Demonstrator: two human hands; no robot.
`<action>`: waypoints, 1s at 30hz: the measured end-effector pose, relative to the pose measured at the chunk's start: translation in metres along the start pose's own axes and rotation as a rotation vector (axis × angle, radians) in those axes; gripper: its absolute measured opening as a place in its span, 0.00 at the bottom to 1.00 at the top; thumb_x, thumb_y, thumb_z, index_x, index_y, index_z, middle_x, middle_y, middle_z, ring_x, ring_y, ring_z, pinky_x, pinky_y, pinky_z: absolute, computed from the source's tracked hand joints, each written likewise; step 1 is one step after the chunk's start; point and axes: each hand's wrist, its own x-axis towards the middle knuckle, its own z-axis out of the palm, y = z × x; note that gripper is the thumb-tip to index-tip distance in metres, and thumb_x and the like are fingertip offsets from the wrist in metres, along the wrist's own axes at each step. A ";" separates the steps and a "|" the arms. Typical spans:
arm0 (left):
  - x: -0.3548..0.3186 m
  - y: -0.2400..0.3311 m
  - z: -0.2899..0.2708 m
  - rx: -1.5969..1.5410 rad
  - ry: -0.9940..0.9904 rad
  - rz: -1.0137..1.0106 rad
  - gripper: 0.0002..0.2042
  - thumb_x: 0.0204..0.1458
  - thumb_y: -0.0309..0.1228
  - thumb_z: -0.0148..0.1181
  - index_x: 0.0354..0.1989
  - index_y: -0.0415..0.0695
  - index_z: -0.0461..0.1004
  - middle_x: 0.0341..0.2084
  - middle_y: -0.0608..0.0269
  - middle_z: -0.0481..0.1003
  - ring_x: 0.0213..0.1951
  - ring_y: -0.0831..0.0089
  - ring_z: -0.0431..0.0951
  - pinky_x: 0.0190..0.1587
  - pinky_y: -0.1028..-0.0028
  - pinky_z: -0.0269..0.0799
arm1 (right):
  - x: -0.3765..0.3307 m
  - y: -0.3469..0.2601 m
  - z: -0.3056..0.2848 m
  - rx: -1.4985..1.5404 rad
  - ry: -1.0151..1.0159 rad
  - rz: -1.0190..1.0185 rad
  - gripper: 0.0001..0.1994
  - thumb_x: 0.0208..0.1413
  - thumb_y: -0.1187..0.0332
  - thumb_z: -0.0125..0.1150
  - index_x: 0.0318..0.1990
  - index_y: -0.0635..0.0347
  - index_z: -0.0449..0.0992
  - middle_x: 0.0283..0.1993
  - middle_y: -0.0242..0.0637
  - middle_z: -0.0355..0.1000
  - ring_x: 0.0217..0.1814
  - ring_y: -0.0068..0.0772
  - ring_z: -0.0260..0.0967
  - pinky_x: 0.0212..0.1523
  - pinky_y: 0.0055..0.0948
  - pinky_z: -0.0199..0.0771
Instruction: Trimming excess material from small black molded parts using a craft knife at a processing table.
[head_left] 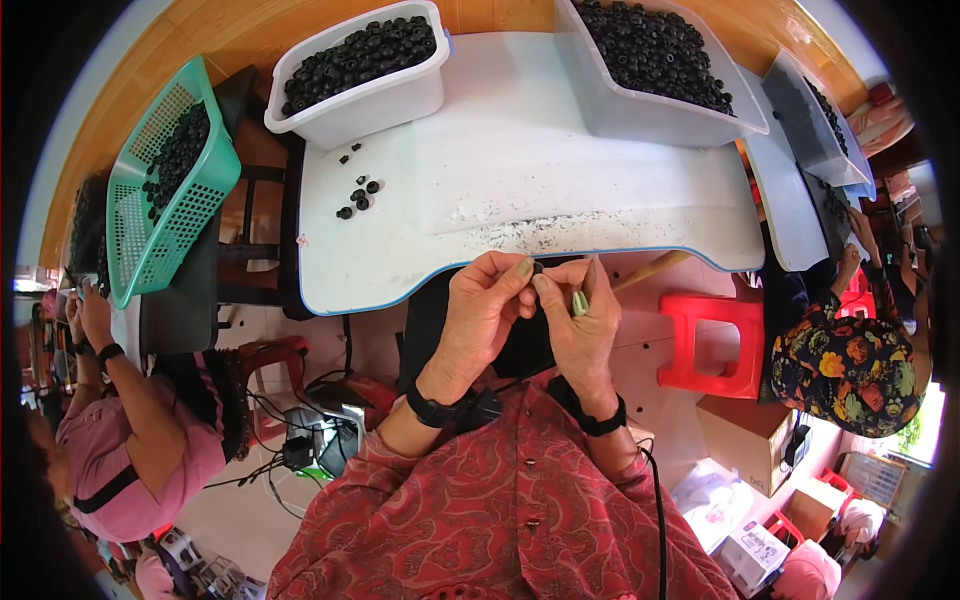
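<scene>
At the near edge of the white table [620,190], I have both hands brought together, fingertips meeting around one small black part [537,268]. The left hand [478,315] pinches the part between thumb and forefinger; the right hand [580,330] sets its thumb tip against or just beside it. A pale green tool [580,303] lies gripped within the right fingers. Its working end is too small for me to make out, and I cannot tell whether it touches the part.

Step in hand, by my judgement: handwork on a single part, the left hand serving as the holder and the right as the working side. Dark specks [540,230] lie scattered on the table just beyond the fingers.

Supply and surroundings: a white bin [400,100] at the far left and a grey-white bin [620,110] at the far right both contain many similar black parts. A few loose black parts [358,195] rest at the left of the table, near the white bin.

Next move, as I judge it, calls for a firm left pinch, small turns of the part, and light right-hand pressure directed away from the left thumb. Slipping is the main risk.
</scene>
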 end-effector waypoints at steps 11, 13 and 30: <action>0.000 0.005 -0.002 -0.121 -0.076 -0.017 0.05 0.58 0.27 0.59 0.38 0.38 0.74 0.28 0.62 0.76 0.25 0.78 0.72 0.28 0.78 0.71 | 0.002 0.007 -0.005 -0.275 -0.238 -0.037 0.16 0.53 0.82 0.52 0.50 0.61 0.73 0.39 0.44 0.69 0.37 0.46 0.71 0.36 0.37 0.71; 0.000 0.003 -0.004 -0.100 -0.095 -0.013 0.05 0.59 0.27 0.58 0.38 0.38 0.74 0.28 0.63 0.75 0.26 0.78 0.72 0.28 0.78 0.69 | 0.003 0.005 -0.006 -0.324 -0.281 -0.023 0.21 0.49 0.83 0.51 0.53 0.60 0.72 0.41 0.45 0.68 0.39 0.49 0.72 0.37 0.40 0.72; -0.001 0.006 0.001 -0.057 -0.154 -0.011 0.05 0.57 0.26 0.60 0.38 0.38 0.74 0.25 0.65 0.74 0.25 0.80 0.72 0.29 0.80 0.69 | 0.005 0.004 -0.010 -0.288 -0.256 -0.012 0.21 0.51 0.83 0.51 0.52 0.56 0.74 0.36 0.43 0.69 0.37 0.46 0.72 0.36 0.39 0.72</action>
